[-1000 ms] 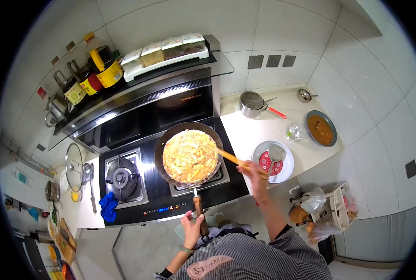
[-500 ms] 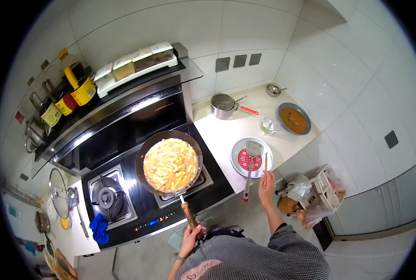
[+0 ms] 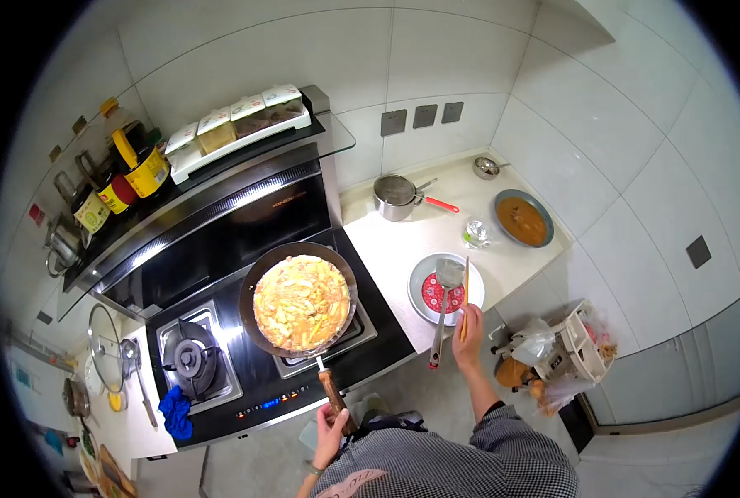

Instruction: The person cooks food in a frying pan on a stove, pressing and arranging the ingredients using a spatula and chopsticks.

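My left hand [image 3: 328, 433] is wrapped round the wooden handle of a wok [image 3: 250, 299], which sits on the right burner. Inside the wok lies a heap of yellow-orange food pieces [image 3: 300, 300] in a pale sauce. Over the counter's front edge, my right hand [image 3: 468, 336] grips wooden chopsticks [image 3: 467, 282], their tips pointing away from me beside a white dish [image 3: 416, 286] with a red patterned centre. A metal spatula [image 3: 449, 274] rests across that dish, its handle sticking out over the front edge, close to my right hand.
The left burner [image 3: 192, 355] has a blue cloth [image 3: 175, 412] near it. On the right counter stand a saucepan with a strainer [image 3: 395, 196], a glass [image 3: 476, 234] and a bowl of brown liquid [image 3: 523, 219]. A spice rack [image 3: 236, 133] sits above the stove.
The chopsticks have turned more upright in my right hand, and their tips reach farther up past the dish. My left hand stays on the wok handle. The view has shifted slightly.
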`<state>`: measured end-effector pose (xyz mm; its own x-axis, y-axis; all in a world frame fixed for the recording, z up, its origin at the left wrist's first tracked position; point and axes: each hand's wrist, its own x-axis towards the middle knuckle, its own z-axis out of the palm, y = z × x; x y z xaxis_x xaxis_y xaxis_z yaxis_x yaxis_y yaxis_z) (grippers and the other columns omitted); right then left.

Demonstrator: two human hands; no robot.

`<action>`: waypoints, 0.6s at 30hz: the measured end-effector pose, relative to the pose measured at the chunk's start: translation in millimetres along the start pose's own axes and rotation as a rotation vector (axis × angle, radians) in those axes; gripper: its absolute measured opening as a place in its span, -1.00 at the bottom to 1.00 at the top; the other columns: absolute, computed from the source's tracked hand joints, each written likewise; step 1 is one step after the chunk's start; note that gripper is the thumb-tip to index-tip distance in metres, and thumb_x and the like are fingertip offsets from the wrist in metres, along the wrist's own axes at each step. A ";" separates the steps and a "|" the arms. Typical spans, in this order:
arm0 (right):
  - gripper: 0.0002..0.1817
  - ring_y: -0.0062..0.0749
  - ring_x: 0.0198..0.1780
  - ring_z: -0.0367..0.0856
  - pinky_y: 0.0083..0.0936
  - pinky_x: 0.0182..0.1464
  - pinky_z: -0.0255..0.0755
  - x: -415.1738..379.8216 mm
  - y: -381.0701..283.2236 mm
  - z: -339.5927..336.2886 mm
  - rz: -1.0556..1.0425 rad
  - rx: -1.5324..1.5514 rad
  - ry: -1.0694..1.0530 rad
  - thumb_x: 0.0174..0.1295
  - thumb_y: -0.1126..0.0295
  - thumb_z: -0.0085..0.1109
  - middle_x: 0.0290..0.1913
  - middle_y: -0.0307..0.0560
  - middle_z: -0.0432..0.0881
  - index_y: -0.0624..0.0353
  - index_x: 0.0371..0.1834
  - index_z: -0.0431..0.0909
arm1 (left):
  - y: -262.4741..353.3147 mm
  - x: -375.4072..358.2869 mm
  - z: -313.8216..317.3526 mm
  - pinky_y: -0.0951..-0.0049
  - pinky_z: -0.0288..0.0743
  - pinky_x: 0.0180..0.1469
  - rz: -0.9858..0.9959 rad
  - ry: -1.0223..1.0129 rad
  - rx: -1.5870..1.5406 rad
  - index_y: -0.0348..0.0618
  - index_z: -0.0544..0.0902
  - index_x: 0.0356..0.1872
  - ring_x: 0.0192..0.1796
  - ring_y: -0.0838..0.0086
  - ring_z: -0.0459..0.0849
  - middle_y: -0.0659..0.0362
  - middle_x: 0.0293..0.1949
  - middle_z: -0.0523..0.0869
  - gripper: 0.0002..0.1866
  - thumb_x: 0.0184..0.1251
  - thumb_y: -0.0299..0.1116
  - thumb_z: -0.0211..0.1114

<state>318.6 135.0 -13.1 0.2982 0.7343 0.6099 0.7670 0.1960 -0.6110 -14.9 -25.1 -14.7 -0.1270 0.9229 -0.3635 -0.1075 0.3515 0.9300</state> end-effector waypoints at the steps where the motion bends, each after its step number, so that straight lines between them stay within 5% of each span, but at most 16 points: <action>1: -0.78 -0.02 0.08 0.48 -0.28 0.13 0.36 0.4 -20.2 -2.1 -0.035 0.028 -0.001 0.31 0.52 -0.01 0.02 0.13 0.48 0.28 0.00 0.46 | 5.6 -2.2 1.6 0.54 0.48 -0.09 0.003 0.011 -0.004 -0.23 0.38 0.13 -0.17 0.53 0.57 0.17 -0.15 0.58 -0.59 0.36 -0.29 0.24; 3: -0.78 -0.05 0.09 0.48 -0.29 0.15 0.35 -0.5 -57.9 -6.5 -0.086 0.084 -0.023 0.29 0.54 0.00 0.01 0.12 0.51 0.29 -0.01 0.47 | 30.1 -9.3 3.7 0.52 0.45 -0.07 0.157 0.230 0.102 -0.18 0.41 0.13 -0.15 0.58 0.54 0.17 -0.07 0.55 -0.53 0.25 -0.32 0.35; 9: -0.73 -0.06 0.00 0.61 -0.36 0.02 0.54 -34.7 -178.8 6.5 -0.516 0.603 -0.447 0.11 0.63 0.21 0.04 0.17 0.53 0.28 -0.09 0.56 | 104.3 -31.1 4.4 0.62 0.46 -0.06 0.040 -0.020 -0.167 -0.27 0.49 0.20 -0.14 0.69 0.55 0.25 -0.11 0.65 -0.60 0.50 -0.24 0.05; 12: -0.67 -0.06 0.06 0.58 -0.33 0.09 0.52 -57.6 -225.8 22.2 -0.679 0.740 -0.699 0.03 0.61 0.26 0.09 0.15 0.51 0.30 -0.07 0.57 | 96.3 -33.8 1.2 0.64 0.42 0.05 0.078 0.066 -0.290 -0.35 0.43 0.24 -0.04 0.66 0.55 0.23 -0.08 0.64 -0.55 0.54 -0.20 -0.04; 13: -0.66 -0.06 0.11 0.55 -0.31 0.15 0.48 -63.5 -242.8 29.7 -0.762 0.758 -0.689 0.01 0.61 0.25 0.11 0.13 0.49 0.31 -0.08 0.56 | 109.3 -33.5 2.1 0.64 0.40 0.06 0.247 0.163 -0.217 -0.36 0.45 0.21 -0.02 0.62 0.54 0.21 -0.08 0.64 -0.57 0.55 -0.21 -0.06; 18: -0.66 -0.07 0.20 0.47 -0.26 0.24 0.40 -86.2 -294.5 53.6 -0.901 0.702 -0.845 0.04 0.59 0.19 0.14 0.09 0.47 0.28 -0.04 0.55 | 109.6 -32.4 -53.5 0.60 0.43 0.07 0.059 0.281 -0.583 -0.33 0.50 0.07 -0.04 0.52 0.59 0.11 -0.11 0.65 -0.62 0.55 -0.22 -0.10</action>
<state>36.6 48.9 87.3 -0.7490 0.2990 0.5913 -0.0020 0.8913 -0.4534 -75.3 -24.9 96.0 -0.3940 0.8339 -0.3865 -0.5997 0.0854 0.7957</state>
